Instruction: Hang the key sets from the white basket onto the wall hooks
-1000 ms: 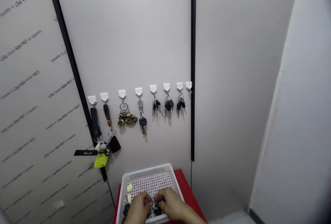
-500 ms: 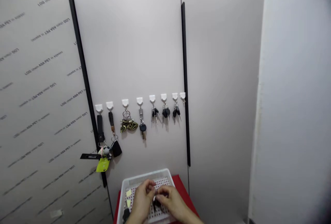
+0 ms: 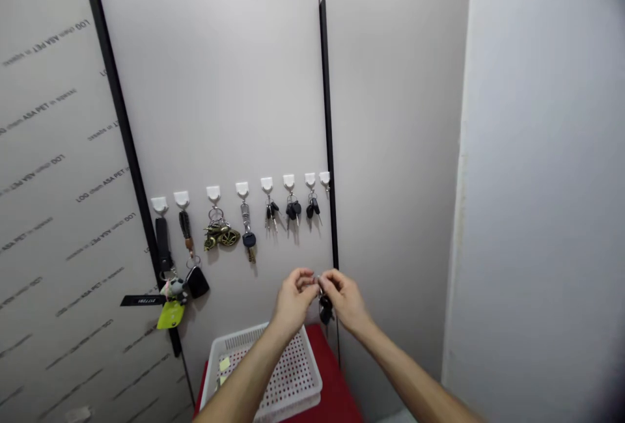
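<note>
A small bunch of black-headed keys (image 3: 325,309) hangs from its ring between my two hands, raised in front of the panel above the basket's right side. My right hand (image 3: 349,302) pinches the ring between thumb and fingers. From the other side, my left hand (image 3: 294,302) closes thumb and fingertips at the same ring; its exact contact is partly hidden. Above the hands, the rightmost white hook (image 3: 325,178) carries only a small metal clasp. Just left of it, another bunch of keys (image 3: 313,207) dangles from its own hook.
More hooks along the row bear keys, a brass bicycle keychain (image 3: 221,236) and a black strap (image 3: 163,244) with tags. Below, a white perforated basket (image 3: 312,377) holding yellow paper pieces rests on a red surface (image 3: 336,390). A black vertical handle (image 3: 328,117) borders the row's right end.
Both hands have risen out of the basket area toward the right end of the hook row, carrying the bunch of keys. The view has shifted slightly right.
</note>
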The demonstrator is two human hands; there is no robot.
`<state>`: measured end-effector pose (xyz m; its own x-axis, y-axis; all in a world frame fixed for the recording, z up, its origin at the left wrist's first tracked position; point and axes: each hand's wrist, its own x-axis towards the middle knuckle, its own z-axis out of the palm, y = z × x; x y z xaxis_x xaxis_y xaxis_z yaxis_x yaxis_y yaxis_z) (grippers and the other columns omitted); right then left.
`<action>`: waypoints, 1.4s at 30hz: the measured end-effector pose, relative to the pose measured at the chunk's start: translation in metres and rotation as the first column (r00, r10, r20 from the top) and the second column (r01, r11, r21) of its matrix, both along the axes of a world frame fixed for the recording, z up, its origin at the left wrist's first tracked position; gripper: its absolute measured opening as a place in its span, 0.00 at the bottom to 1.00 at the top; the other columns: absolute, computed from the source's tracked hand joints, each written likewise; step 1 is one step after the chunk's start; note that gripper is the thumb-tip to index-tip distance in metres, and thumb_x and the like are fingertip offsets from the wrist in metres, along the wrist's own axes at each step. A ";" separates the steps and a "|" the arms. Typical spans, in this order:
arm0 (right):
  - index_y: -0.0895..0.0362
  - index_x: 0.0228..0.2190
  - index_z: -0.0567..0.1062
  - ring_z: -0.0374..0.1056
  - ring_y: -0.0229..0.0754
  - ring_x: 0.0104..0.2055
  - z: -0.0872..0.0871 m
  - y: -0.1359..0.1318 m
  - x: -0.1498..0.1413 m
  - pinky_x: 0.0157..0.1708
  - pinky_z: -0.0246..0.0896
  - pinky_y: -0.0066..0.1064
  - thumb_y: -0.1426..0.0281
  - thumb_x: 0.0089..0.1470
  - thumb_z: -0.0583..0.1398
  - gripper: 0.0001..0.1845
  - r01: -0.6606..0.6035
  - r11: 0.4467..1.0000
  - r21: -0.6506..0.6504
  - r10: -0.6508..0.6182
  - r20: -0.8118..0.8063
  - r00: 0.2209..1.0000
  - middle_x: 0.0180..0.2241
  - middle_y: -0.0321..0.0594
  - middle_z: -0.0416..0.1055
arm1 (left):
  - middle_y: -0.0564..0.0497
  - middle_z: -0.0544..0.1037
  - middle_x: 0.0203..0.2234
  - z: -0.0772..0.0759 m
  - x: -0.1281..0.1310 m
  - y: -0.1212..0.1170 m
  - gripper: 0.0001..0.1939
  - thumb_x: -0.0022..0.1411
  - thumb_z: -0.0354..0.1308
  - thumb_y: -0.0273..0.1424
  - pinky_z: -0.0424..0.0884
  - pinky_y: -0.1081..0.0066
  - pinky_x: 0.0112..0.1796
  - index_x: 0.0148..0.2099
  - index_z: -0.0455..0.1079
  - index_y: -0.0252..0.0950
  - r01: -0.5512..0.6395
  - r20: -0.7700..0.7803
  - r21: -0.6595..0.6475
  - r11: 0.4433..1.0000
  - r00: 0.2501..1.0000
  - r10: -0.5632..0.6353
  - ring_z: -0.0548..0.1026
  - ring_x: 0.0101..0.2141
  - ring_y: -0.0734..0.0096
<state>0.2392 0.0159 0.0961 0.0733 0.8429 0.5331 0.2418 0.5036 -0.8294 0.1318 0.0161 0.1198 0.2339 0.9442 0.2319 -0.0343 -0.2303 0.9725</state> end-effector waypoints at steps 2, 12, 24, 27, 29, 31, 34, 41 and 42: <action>0.60 0.19 0.63 0.54 0.31 0.19 0.014 0.007 0.016 0.20 0.50 0.22 0.65 0.41 0.50 0.11 0.028 0.999 0.019 -0.028 -0.026 0.999 0.16 0.33 0.58 | 0.51 0.65 0.26 0.006 0.007 0.000 0.14 0.40 0.49 0.24 0.57 0.80 0.22 0.34 0.56 0.32 0.021 -0.019 -0.004 1.000 1.000 -0.021 0.63 0.22 0.82; 0.60 0.18 0.64 0.55 0.30 0.17 0.099 0.053 0.064 0.18 0.50 0.22 0.63 0.37 0.53 0.11 0.222 0.969 0.111 -0.197 -0.204 0.959 0.14 0.32 0.60 | 0.50 0.64 0.29 -0.058 -0.020 0.011 0.14 0.43 0.46 0.25 0.57 0.78 0.24 0.36 0.57 0.32 -0.038 -0.225 -0.024 0.999 0.974 0.031 0.61 0.23 0.81; 0.60 0.16 0.69 0.62 0.35 0.21 0.137 0.098 0.047 0.22 0.52 0.24 0.62 0.37 0.50 0.15 0.604 0.794 0.065 -0.606 0.013 0.795 0.17 0.40 0.67 | 0.50 0.67 0.29 -0.117 -0.049 -0.007 0.16 0.41 0.45 0.23 0.59 0.78 0.28 0.37 0.59 0.31 -0.066 -0.581 -0.013 0.998 0.812 0.046 0.63 0.23 0.79; 0.60 0.16 0.70 0.62 0.37 0.23 0.132 0.096 0.049 0.22 0.52 0.26 0.62 0.38 0.49 0.16 0.633 0.772 0.055 -0.633 0.165 0.757 0.18 0.41 0.67 | 0.50 0.68 0.29 -0.121 -0.060 -0.011 0.15 0.42 0.45 0.24 0.59 0.77 0.29 0.37 0.60 0.32 -0.062 -0.582 -0.001 0.998 0.812 0.050 0.64 0.25 0.77; 0.60 0.19 0.70 0.62 0.38 0.24 0.121 0.092 0.051 0.24 0.52 0.27 0.63 0.39 0.48 0.16 0.625 0.778 0.067 -0.623 0.218 0.752 0.20 0.42 0.68 | 0.50 0.68 0.30 -0.120 -0.075 -0.014 0.15 0.43 0.46 0.25 0.59 0.76 0.31 0.37 0.61 0.33 -0.087 -0.581 0.038 0.995 0.809 0.093 0.65 0.27 0.76; 0.61 0.23 0.70 0.62 0.38 0.26 0.099 0.085 0.049 0.26 0.53 0.27 0.65 0.40 0.48 0.16 0.604 0.790 0.104 -0.612 0.198 0.766 0.23 0.42 0.68 | 0.49 0.69 0.31 -0.115 -0.098 -0.015 0.15 0.43 0.46 0.27 0.59 0.75 0.32 0.37 0.61 0.34 -0.138 -0.587 0.076 0.988 0.795 0.156 0.65 0.28 0.74; 0.61 0.29 0.68 0.61 0.37 0.29 0.047 0.070 0.035 0.30 0.54 0.28 0.68 0.40 0.48 0.15 0.506 0.851 0.137 -0.524 0.180 0.833 0.28 0.43 0.68 | 0.49 0.69 0.30 -0.108 -0.141 -0.012 0.13 0.44 0.46 0.28 0.59 0.74 0.33 0.36 0.62 0.35 -0.260 -0.623 0.128 0.957 0.730 0.282 0.65 0.29 0.73; 0.59 0.23 0.70 0.62 0.36 0.26 -0.079 0.016 -0.071 0.28 0.54 0.27 0.72 0.39 0.48 0.11 -0.112 0.956 -0.272 0.255 0.576 0.777 0.24 0.39 0.69 | 0.49 0.70 0.30 -0.115 -0.197 -0.013 0.16 0.41 0.46 0.21 0.57 0.72 0.35 0.35 0.65 0.36 -0.196 -0.796 0.230 0.953 0.526 0.300 0.64 0.33 0.69; 0.58 0.22 0.70 0.62 0.36 0.25 -0.087 0.011 -0.090 0.27 0.54 0.26 0.72 0.38 0.49 0.11 -0.170 0.935 -0.311 0.334 0.612 0.717 0.23 0.39 0.69 | 0.49 0.70 0.31 -0.118 -0.197 -0.014 0.17 0.40 0.46 0.20 0.57 0.72 0.36 0.34 0.66 0.37 -0.150 -0.809 0.236 0.960 0.517 0.279 0.64 0.34 0.69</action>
<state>0.1493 0.0272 0.0088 -0.4516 0.8759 0.1700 0.6484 0.4531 -0.6118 -0.0649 0.0026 0.0022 0.1750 0.9718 0.1583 0.8367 -0.2315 0.4964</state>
